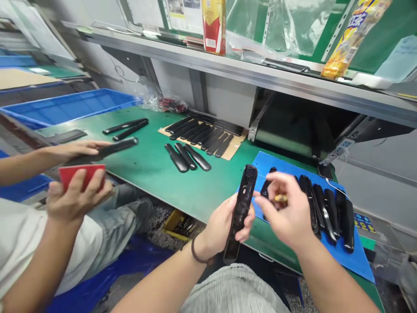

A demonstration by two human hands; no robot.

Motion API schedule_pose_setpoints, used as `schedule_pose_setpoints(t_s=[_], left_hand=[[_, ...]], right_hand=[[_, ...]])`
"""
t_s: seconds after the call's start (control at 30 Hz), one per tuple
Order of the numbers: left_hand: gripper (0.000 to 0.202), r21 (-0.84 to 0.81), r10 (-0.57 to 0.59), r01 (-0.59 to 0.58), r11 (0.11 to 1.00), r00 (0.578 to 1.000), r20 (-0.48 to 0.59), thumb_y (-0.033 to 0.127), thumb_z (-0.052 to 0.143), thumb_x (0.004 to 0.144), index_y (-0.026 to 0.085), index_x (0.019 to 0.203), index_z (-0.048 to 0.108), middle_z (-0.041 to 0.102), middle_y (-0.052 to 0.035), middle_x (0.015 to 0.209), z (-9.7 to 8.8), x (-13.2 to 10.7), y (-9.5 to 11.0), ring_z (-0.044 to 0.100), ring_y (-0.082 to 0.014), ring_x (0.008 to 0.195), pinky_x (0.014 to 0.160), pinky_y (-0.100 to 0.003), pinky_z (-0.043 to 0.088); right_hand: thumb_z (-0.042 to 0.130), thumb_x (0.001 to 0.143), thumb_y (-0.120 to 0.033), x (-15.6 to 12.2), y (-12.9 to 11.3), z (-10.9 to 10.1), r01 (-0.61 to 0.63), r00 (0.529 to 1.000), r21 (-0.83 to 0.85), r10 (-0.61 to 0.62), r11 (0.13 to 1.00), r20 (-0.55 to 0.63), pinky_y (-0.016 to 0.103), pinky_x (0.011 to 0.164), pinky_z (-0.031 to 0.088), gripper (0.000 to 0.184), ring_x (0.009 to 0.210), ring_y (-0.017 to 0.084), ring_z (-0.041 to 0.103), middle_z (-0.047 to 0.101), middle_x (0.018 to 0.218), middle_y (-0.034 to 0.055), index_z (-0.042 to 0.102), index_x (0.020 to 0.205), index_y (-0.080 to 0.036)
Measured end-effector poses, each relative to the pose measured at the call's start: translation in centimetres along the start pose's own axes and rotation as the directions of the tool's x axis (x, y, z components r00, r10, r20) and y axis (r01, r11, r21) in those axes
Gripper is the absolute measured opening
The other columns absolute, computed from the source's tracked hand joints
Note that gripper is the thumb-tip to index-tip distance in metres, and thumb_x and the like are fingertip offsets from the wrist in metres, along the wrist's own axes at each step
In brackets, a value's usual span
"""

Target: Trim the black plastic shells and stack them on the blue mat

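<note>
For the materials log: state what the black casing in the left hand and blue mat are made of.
The black casing in the left hand looks like glossy moulded plastic, catching light. The blue mat, showing no shine, seems rubber or foam.

Glossy black plastic housing point(240, 213), smooth green bench surface point(146, 191), matt blue sheet point(276, 164)

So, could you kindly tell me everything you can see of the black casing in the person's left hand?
The black casing is a long, narrow, glossy piece that looks like moulded plastic, with a small perforated grille-like area at its upper end. Scuffs or dust may mark its surface, but that is hard to tell. It stands nearly upright, tilted slightly, gripped around its middle by the left hand. The right hand, pinching a small gold-coloured piece, is close beside its upper part, though contact is unclear. It is held above the edge of a blue mat.
</note>
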State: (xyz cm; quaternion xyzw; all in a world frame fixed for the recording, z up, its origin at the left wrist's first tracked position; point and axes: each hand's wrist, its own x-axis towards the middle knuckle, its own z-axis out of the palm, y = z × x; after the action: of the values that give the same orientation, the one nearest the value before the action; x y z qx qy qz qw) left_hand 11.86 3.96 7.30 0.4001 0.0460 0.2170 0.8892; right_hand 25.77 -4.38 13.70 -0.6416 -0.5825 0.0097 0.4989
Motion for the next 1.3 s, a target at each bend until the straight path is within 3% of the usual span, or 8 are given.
schedule_pose_setpoints(t_s=[0.17,0.37,0.47,0.6,0.77,0.9,1.1,1.3], left_hand=[[0.04,0.051,0.003,0.003,0.999,0.993,-0.114,0.057,0.051,0.103,0.018,0.1,0.06,0.052,0.003,0.064,-0.1,-3.5,-1.5,0.042,-0.0071,0.039,0.04,-0.02,0.036],[0.038,-0.145,-0.018,-0.026,0.989,0.955,-0.297,0.048,0.045,0.105,0.021,0.126,0.061,0.054,0.0007,0.081,-2.3,-7.2,0.5,0.034,-0.004,0.041,0.041,-0.019,0.035],[0.038,-0.204,0.045,-0.149,0.968,0.895,-0.443,0.044,0.04,0.106,0.019,0.124,0.062,0.052,0.0003,0.082,-4.1,-8.9,2.4,0.036,-0.0046,0.043,0.044,-0.02,0.036],[0.035,-0.142,0.187,-0.333,0.932,0.779,-0.599,0.041,0.039,0.107,0.018,0.118,0.063,0.049,0.0011,0.078,-5.3,-10.7,4.6,0.038,-0.0063,0.046,0.047,-0.02,0.038],[0.031,-0.106,0.254,-0.43,0.896,0.695,-0.673,0.041,0.044,0.106,0.018,0.117,0.063,0.05,0.0017,0.077,-5.1,-10.8,4.4,0.038,-0.0064,0.047,0.048,-0.021,0.039],[0.029,-0.096,0.268,-0.44,0.893,0.691,-0.672,0.041,0.046,0.106,0.02,0.118,0.062,0.048,0.0026,0.077,-4.5,-10.1,3.2,0.037,-0.0057,0.046,0.047,-0.02,0.038],[0.03,-0.133,0.2,-0.317,0.939,0.818,-0.539,0.043,0.048,0.105,0.018,0.117,0.061,0.047,0.003,0.077,-4.6,-10.7,3.8,0.033,-0.0046,0.045,0.044,-0.018,0.036],[0.032,0.19,0.334,-0.275,0.943,0.786,-0.521,0.042,0.074,0.089,0.024,0.101,0.051,0.049,0.006,0.076,-5.4,-12.0,4.4,0.043,-0.0069,0.045,0.036,-0.017,0.04]], right_hand=[[0.065,0.098,-0.021,-4.0,0.6,2.8,0.185,0.963,0.063,-0.194,0.981,0.186,0.026,0.061,0.046,0.008,0.066,0.012,0.058,0.064,0.074,-0.0007,0.071,0.092,-0.022],[0.072,0.093,-0.023,-6.5,-1.4,3.3,0.117,0.956,0.068,-0.093,0.991,-0.278,0.036,0.063,0.054,0.016,0.072,0.021,0.067,0.071,0.084,0.004,0.075,0.108,-0.028],[0.067,0.095,-0.022,-7.8,-1.6,6.0,0.266,0.964,0.101,-0.262,0.959,-0.053,0.038,0.066,0.057,0.033,0.076,0.023,0.07,0.073,0.09,0.0053,0.07,0.127,-0.03],[0.06,0.101,-0.029,-9.3,-1.2,11.3,0.228,0.952,0.088,-0.241,0.97,0.189,0.031,0.061,0.055,0.049,0.081,0.021,0.071,0.072,0.106,0.0104,0.051,0.149,-0.023],[0.067,0.097,-0.024,-11.0,-1.6,13.2,0.437,0.847,0.253,-0.49,0.863,0.206,0.03,0.062,0.048,0.017,0.076,0.019,0.064,0.068,0.091,0.007,0.062,0.113,-0.021],[0.059,0.097,-0.01,-11.5,-2.4,12.5,0.509,0.807,0.206,-0.547,0.835,0.222,0.03,0.056,0.036,0.009,0.062,0.014,0.053,0.066,0.079,0.0033,0.061,0.097,-0.019],[0.049,0.098,-0.008,-11.8,-2.2,11.4,0.376,0.855,0.316,-0.458,0.871,0.245,0.029,0.06,0.043,0.017,0.068,0.015,0.06,0.063,0.078,0.0018,0.059,0.097,-0.022],[0.057,0.102,-0.027,-9.5,-1.1,11.1,0.1,0.933,0.085,-0.123,0.991,0.339,0.033,0.077,0.056,0.042,0.095,0.021,0.069,0.069,0.111,0.0096,0.048,0.143,-0.023]])
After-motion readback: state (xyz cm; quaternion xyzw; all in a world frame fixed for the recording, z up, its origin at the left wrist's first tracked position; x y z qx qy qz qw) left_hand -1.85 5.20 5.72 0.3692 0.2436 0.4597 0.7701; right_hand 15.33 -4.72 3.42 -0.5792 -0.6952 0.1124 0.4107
